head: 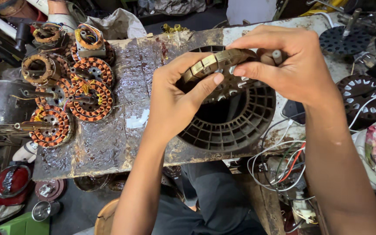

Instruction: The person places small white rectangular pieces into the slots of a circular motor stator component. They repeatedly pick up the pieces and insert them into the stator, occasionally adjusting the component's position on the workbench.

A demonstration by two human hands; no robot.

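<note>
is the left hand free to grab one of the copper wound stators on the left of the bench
Probably not right now: the left hand grips the bare stator ring together with the right hand. The path to the wound stators looks open once it lets go.

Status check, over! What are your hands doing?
Both hands, left hand and right hand, gripping a slotted metal ring. Held over a round black ribbed housing. Copper-wound coils stacked left, clear of the hands.
</note>
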